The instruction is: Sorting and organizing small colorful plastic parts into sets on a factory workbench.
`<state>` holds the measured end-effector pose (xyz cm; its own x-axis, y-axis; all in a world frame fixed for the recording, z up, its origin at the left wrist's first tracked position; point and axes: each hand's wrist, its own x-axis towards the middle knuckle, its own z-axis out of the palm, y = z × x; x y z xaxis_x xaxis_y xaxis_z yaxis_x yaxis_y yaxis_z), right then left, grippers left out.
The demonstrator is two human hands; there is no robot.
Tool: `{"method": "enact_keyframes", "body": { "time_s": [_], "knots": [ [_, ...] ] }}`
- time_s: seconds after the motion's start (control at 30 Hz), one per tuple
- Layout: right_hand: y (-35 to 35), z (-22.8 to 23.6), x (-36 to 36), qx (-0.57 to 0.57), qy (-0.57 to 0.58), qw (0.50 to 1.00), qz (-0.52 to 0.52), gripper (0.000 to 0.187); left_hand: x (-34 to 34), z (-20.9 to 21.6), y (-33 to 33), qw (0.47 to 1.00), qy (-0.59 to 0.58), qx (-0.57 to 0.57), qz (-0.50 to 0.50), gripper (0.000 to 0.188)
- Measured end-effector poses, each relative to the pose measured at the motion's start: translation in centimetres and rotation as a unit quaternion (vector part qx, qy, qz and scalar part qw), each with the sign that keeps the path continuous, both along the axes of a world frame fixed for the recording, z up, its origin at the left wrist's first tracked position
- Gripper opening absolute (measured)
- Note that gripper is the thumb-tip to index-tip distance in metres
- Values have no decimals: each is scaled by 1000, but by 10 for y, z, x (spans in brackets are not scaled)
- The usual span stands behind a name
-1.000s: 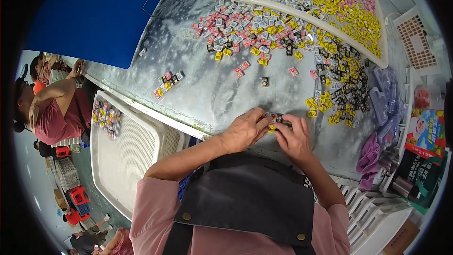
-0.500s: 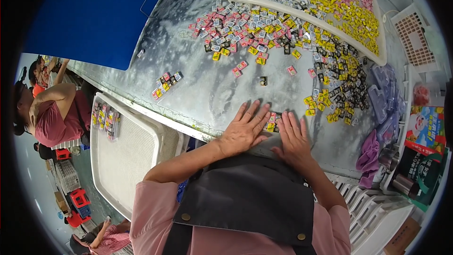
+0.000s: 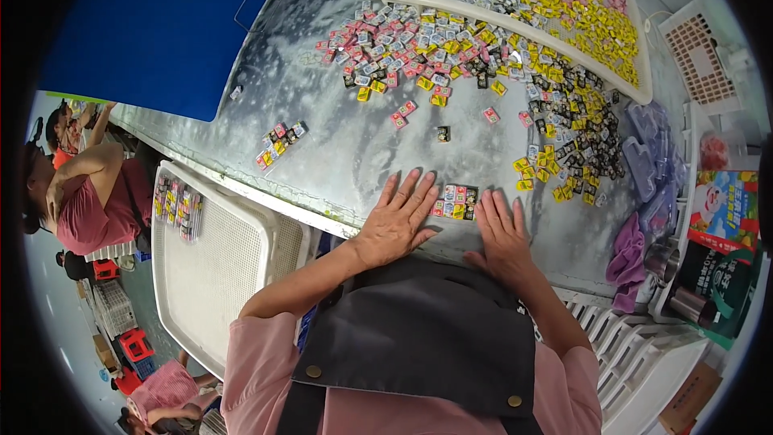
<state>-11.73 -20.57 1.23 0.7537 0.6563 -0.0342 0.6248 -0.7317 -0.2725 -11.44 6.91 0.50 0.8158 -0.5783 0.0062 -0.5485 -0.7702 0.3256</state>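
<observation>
Two rows of small rectangular packets [image 3: 456, 202], in pink, white, yellow and black, lie side by side in a block on the grey tabletop [image 3: 338, 145]. My left hand [image 3: 396, 221] rests flat at the block's left end, fingers stretched out and a little apart. At the right end lies my right hand [image 3: 506, 234], also flat, its fingers close to the packets. Neither hand holds anything. Whether the fingers touch the block, I cannot tell. One black packet [image 3: 444, 134] sits alone just beyond it.
A loose heap of packets [image 3: 403, 48] spreads across the far table. Behind it stands a white tray [image 3: 499, 20] of sorted packets. At left are a filled clear case [image 3: 282, 145], a blue panel [image 3: 153, 24] and a white mesh tray [image 3: 205, 274]. Clear plastic cases [image 3: 656, 165] and a purple cloth [image 3: 626, 262] lie right.
My left hand has moved left, away from my right hand. The gap between them has widened and more of the packet block shows. The right hand is nearly still.
</observation>
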Motion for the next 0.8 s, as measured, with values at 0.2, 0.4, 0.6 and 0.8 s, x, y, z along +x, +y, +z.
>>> {"method": "enact_keyframes", "body": {
  "time_s": [0.2,0.4,0.6,0.8],
  "knots": [
    [-1,6,-1,88,13,996,-26,79,-4,-2,-4,1000,-11,-5,10,80],
    [-3,10,-4,283,57,922,-257,34,13,-4,-45,996,-55,-43,-53,78],
    [-6,12,1,286,84,930,-216,23,23,-11,-65,991,-32,-123,-33,71],
    [-8,11,11,225,18,965,-131,25,23,-14,-66,992,-44,-106,-54,69]
  ]
}}
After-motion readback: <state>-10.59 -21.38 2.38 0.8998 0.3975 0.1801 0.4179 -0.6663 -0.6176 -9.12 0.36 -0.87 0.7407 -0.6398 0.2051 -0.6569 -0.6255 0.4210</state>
